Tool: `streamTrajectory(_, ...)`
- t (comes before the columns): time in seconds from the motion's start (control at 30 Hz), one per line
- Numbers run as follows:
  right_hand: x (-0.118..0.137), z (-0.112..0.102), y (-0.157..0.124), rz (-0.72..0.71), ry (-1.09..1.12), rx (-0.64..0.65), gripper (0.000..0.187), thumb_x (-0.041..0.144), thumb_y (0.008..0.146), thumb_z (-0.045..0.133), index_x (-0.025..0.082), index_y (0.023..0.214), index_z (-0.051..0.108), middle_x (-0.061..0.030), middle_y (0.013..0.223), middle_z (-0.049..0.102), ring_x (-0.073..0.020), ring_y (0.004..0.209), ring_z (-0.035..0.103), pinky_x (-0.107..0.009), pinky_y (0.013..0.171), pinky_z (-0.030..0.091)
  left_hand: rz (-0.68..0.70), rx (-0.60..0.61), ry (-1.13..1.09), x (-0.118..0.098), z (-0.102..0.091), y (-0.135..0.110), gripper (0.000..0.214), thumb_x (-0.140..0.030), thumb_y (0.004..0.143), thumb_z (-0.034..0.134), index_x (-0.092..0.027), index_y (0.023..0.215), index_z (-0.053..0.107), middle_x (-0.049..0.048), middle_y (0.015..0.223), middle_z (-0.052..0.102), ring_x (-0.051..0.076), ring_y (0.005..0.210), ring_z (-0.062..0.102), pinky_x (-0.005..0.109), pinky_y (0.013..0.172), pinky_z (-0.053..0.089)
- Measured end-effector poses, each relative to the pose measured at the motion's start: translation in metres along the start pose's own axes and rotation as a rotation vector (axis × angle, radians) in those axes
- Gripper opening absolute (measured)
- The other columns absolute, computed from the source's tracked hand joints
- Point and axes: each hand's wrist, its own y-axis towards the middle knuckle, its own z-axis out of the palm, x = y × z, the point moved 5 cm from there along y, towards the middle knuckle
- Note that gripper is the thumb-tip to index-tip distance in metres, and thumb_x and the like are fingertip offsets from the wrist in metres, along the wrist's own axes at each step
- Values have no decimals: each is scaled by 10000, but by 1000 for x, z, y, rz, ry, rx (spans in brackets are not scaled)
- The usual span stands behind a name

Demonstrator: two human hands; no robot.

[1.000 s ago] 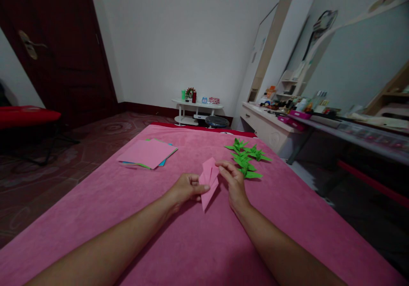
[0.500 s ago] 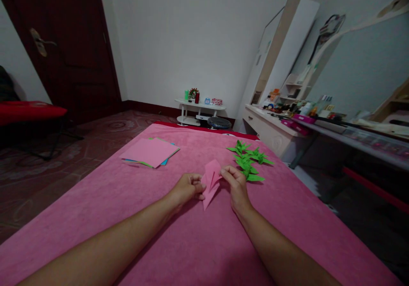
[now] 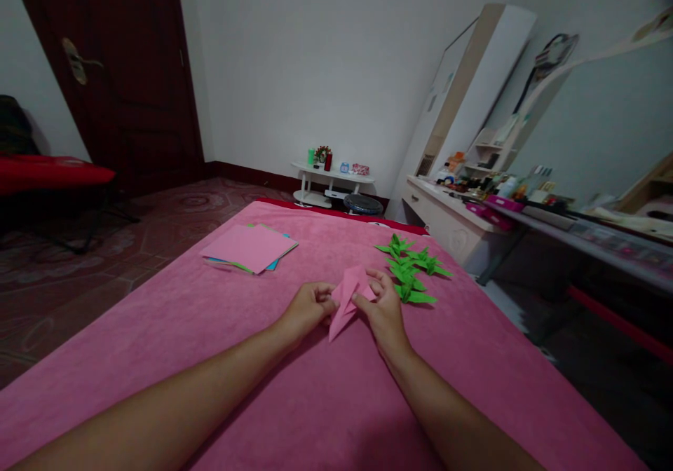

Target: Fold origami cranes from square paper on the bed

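A folded piece of pink origami paper (image 3: 348,290) is held between my two hands, its narrow point aimed down toward me. My left hand (image 3: 310,305) pinches its left edge between thumb and fingers. On the other side, my right hand (image 3: 383,306) grips the paper, with the thumb lying on a front flap and the fingers behind. Several green folded paper pieces (image 3: 404,268) with pointed tips lie just beyond my right hand. To the left rests a stack of square paper sheets (image 3: 247,247), pink on top with green and blue edges showing.
A pink cloth (image 3: 294,415) covers the surface under my hands. Past its far edge stands a small white table (image 3: 331,175) with small items on it. A cluttered dressing table (image 3: 452,208) is on the right, a red seat (image 3: 52,175) on the left.
My right thumb has moved inward onto the paper's front flap, and the right fingers have gone behind it. The left hand keeps its pinch. The view has shifted slightly.
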Motion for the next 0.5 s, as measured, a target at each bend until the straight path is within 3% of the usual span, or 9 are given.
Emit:
streamTrajectory(0.1, 3, 2, -3, -12, -6, -14, 511, 121, 630, 611, 204, 1103, 436, -40, 919, 671, -193, 763, 648, -283, 650, 490, 39, -5, 12, -2, 0, 1, 280, -290, 639, 690, -85, 828, 661, 23, 613, 622, 74, 466, 492, 184, 469, 342)
streamTrajectory(0.23, 11, 7, -9, -38, -31, -31, 496, 111, 636, 598, 203, 1098, 445, -41, 912, 671, -194, 761, 648, -291, 657, 500, 141, -28, 114, -4, 1, 3, 350, -253, 517, 790, -83, 790, 651, 40, 694, 652, 109, 564, 548, 213, 550, 409)
streamTrajectory(0.33, 17, 9, -12, -57, -61, -31, 481, 105, 633, 601, 207, 1080, 458, -27, 878, 669, -185, 719, 639, -276, 623, 498, 190, -77, 183, -2, -2, 4, 305, -259, 526, 785, -93, 728, 628, 15, 645, 628, 111, 556, 538, 213, 541, 403)
streamTrajectory(0.5, 13, 6, -9, -49, -11, -18, 438, 138, 665, 635, 215, 1067, 480, -26, 898, 670, -183, 755, 637, -278, 663, 494, 96, -26, 23, 3, -1, 3, 224, -260, 610, 730, -100, 724, 622, 15, 626, 618, 106, 532, 540, 209, 525, 387)
